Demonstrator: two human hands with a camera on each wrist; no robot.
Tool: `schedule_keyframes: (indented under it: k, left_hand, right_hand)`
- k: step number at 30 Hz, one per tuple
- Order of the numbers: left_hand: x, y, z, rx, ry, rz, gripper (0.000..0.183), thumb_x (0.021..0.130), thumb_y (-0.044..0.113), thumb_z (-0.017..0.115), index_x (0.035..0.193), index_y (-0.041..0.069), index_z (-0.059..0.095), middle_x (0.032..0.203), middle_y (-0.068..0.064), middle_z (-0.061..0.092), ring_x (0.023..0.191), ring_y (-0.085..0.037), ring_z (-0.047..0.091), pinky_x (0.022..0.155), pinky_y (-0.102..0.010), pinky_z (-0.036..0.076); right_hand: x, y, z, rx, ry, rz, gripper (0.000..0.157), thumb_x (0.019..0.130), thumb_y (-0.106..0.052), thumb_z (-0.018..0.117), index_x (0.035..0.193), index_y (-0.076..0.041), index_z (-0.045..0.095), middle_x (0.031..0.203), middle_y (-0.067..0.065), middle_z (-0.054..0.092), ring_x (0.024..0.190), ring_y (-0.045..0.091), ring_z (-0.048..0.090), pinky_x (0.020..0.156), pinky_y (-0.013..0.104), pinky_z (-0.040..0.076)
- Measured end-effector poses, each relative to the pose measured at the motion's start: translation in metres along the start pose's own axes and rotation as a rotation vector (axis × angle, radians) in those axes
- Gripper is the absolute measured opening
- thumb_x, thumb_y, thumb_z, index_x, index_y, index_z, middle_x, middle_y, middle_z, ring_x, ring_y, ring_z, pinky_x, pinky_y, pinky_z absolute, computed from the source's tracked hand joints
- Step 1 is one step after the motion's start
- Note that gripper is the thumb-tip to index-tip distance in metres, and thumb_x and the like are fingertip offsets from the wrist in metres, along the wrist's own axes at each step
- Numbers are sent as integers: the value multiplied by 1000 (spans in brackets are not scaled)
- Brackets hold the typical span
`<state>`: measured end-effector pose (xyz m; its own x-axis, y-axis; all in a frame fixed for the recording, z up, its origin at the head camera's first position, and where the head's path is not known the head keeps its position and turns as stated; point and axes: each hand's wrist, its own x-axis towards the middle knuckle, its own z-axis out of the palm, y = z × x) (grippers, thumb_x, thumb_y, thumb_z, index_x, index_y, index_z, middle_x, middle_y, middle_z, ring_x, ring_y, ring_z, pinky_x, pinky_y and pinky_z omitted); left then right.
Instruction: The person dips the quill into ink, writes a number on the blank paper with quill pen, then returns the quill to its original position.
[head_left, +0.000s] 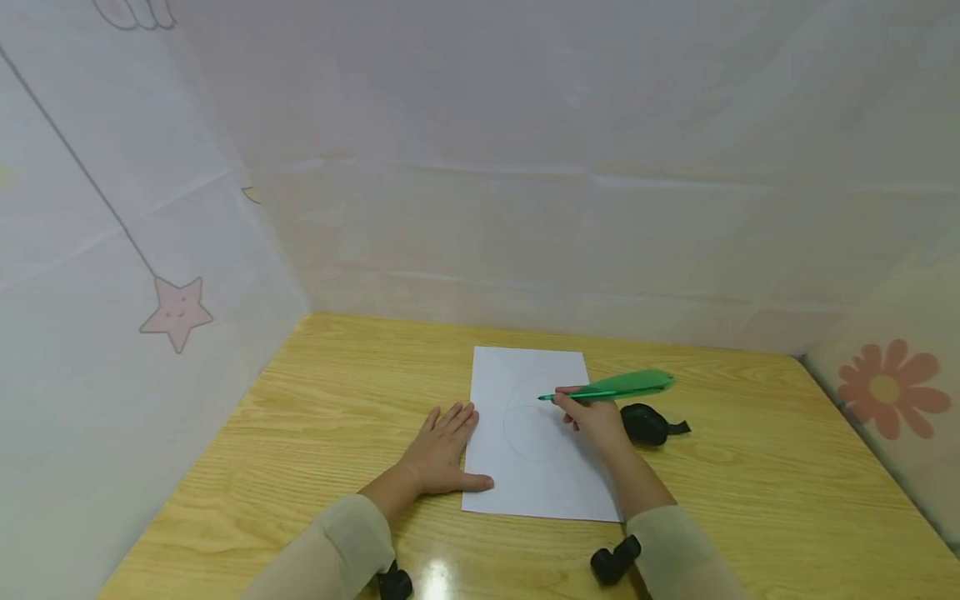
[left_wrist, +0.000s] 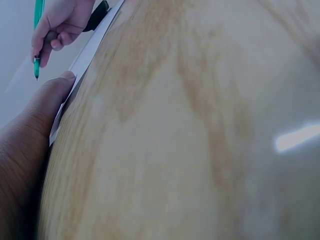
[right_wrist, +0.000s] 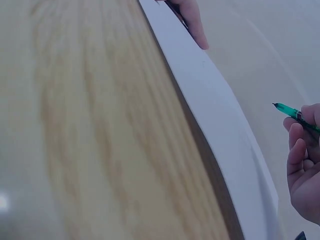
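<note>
A white sheet of paper [head_left: 525, 487] lies on the wooden table, bearing a faint pencil-thin oval with a curved line across it. My left hand [head_left: 444, 454] rests flat at the paper's left edge, fingers spread and thumb on the sheet. My right hand [head_left: 596, 421] pinches a green feather pen [head_left: 615, 388] between thumb and fingers, above the paper's right half. The pen's dark tip points left, and its green plume extends to the right past the hand. In the right wrist view, the pen tip [right_wrist: 275, 104] shows raised off the sheet.
A black rounded object with a short strap [head_left: 645, 425] lies on the table right of the right hand. Wooden tabletop [head_left: 337, 400] surrounds the paper. A pale printed cloth [head_left: 525, 233] hangs behind and at both sides. Black devices [head_left: 615, 560] are worn at the wrists.
</note>
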<state>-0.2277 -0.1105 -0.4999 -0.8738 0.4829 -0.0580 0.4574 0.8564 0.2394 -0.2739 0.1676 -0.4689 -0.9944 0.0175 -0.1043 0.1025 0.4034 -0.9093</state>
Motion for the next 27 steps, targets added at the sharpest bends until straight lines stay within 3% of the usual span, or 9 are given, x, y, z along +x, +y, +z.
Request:
schedule_keyframes:
  k: [8,15,22,27]
  left_hand:
    - [1,-1,-1,-5,-4,1,111,79,79,53,158,9,17,166,-5,12,155,-23,8,124,-52,3]
    - [-2,5,-11,-4,-33,-4,110,80,76,56,157,7,20,166,-8,15,154,-25,10,124,-53,5]
    - [-2,6,-12,4,-38,-12,109,80,78,54,157,9,19,166,-6,14,154,-23,9,124,-51,5]
    - [-2,5,-10,1,-33,-8,110,80,77,55,157,9,19,166,-7,14,154,-23,10,124,-51,5]
  right_hand:
    - [-4,0,-16,90,47,43,40,93,-26,68,123,1,67,79,3,72,65,9,58,60,22,49]
    - [-12,3,-29,42,64,73,42,92,-35,68,123,-7,68,71,0,64,70,14,55,62,24,46]
    - [-18,7,-42,95,98,59,46,93,-34,68,125,-1,66,70,-1,63,65,9,54,59,21,47]
    - [-20,13,-51,64,121,25,43,94,-34,66,123,-1,67,71,-1,64,65,11,54,60,23,48]
